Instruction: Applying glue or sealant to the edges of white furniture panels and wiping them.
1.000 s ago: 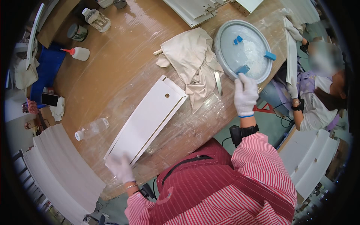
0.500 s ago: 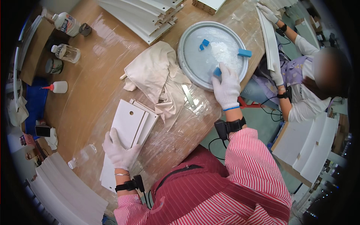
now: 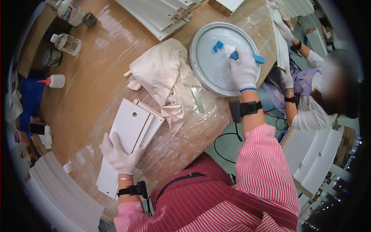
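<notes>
Brown tabletop (image 3: pixel 96 108) streaked with pale smears fills most of the view, whose middle is the dial's centre. Nearest, at eight o'clock, the gloved left hand (image 3: pixel 120 156) lies with fingers spread on two overlapping white boards (image 3: pixel 124 125). Just beyond its nine o'clock side, a clear bottle (image 3: pixel 82 155) lies on the table.

Toward one o'clock stands a round grey tray (image 3: pixel 208 65). Two small blue bits (image 3: pixel 217 46) sit at its eleven, and a blue bar (image 3: pixel 258 59) at its three. Over its middle the gloved right hand (image 3: pixel 244 71) pinches a blue block (image 3: pixel 234 55); whether the block touches the tray I cannot tell.

Farther off, around ten, are a red-tipped squeeze bottle (image 3: pixel 57 81), a jar (image 3: pixel 52 57) and a capped clear bottle (image 3: pixel 66 44), contents unclear. A beige cloth (image 3: pixel 162 69) lies rumpled at eleven, stacked white panels (image 3: pixel 162 17) beyond. At three a co-worker (image 3: pixel 309 108) holds a white plank (image 3: pixel 281 38).

Both boards run seven to one o'clock lengthwise, the upper one's holed end toward one; the glove hides the block's long axis.
</notes>
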Tool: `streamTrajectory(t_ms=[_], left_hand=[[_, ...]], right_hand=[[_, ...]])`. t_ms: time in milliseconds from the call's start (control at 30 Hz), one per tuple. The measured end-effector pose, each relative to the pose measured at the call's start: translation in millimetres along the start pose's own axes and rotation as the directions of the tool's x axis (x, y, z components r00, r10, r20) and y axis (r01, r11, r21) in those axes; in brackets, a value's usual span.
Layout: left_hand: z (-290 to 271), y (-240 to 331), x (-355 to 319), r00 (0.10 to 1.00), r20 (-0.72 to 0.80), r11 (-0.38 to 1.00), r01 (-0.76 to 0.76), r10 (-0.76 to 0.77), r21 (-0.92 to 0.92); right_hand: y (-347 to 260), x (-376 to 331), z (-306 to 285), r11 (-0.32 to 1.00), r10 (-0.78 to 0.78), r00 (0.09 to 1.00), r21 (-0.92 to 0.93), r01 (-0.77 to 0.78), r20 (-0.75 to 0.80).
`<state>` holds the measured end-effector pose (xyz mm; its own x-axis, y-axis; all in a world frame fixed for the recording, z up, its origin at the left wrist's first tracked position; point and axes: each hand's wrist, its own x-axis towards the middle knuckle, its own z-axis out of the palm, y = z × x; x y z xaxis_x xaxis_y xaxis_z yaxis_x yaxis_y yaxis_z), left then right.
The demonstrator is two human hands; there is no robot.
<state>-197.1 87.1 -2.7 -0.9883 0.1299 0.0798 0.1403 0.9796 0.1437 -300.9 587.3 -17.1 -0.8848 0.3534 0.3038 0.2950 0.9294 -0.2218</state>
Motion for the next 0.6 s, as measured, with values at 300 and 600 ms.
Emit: streamTrajectory(t_ms=[300, 600], left_hand=[[-7, -5, 3, 0.994, 0.091, 0.991, 0.067, -0.057, -0.114], [-8, -12, 7, 1.000, 0.017, 0.989, 0.015, -0.013, -0.150]], right_hand=[[-37, 0, -10, 0.993, -0.106, 0.993, -0.051, 0.103, -0.055], [-220, -45, 1, 0.473, -0.350, 0.904, 0.879, -0.055, 0.245]])
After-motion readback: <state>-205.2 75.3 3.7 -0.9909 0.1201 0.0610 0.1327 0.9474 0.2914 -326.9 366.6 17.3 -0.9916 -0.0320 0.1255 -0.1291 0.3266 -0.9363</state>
